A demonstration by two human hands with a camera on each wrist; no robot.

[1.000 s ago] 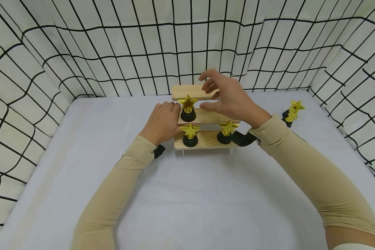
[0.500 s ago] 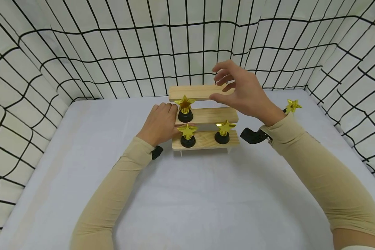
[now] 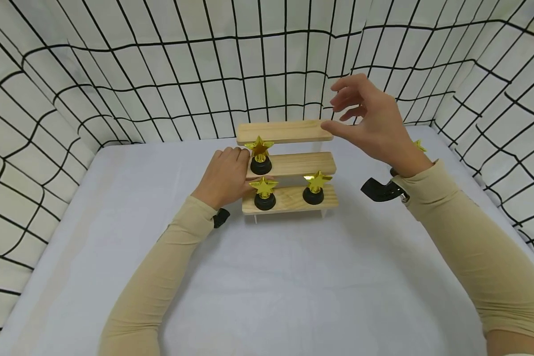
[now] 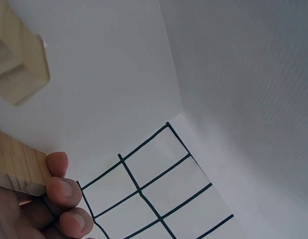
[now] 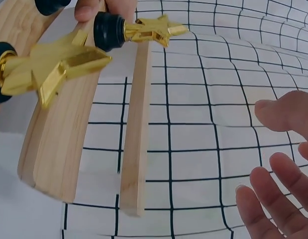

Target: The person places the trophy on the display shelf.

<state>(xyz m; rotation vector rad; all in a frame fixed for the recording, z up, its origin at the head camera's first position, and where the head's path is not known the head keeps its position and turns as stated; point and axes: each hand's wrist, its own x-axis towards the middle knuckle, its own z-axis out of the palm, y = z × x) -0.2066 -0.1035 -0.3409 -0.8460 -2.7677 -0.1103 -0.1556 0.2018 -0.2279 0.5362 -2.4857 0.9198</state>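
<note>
A three-tier wooden display shelf (image 3: 300, 165) stands at the table's far side. My left hand (image 3: 224, 174) grips the left end of its middle board; in the left wrist view the fingers curl round the board end (image 4: 19, 162). Just beside that hand, a gold star trophy (image 3: 260, 165) with a black base stands upright on the middle tier. The bottom tier bears one star trophy (image 3: 264, 200) at the left and another trophy (image 3: 314, 196) towards the right. My right hand (image 3: 374, 121), fingers loosely bent and holding nothing, hovers right of the top board (image 3: 285, 132).
Beyond my right wrist a gold star (image 3: 420, 145) peeks out, mostly hidden by the arm. Black wire grid panels (image 3: 273, 77) enclose the back and sides of the white-covered table (image 3: 293, 277).
My right hand has moved right and up, away from the middle tier, and its wrist now covers most of the trophies at the right. The left hand keeps its grip on the shelf.
</note>
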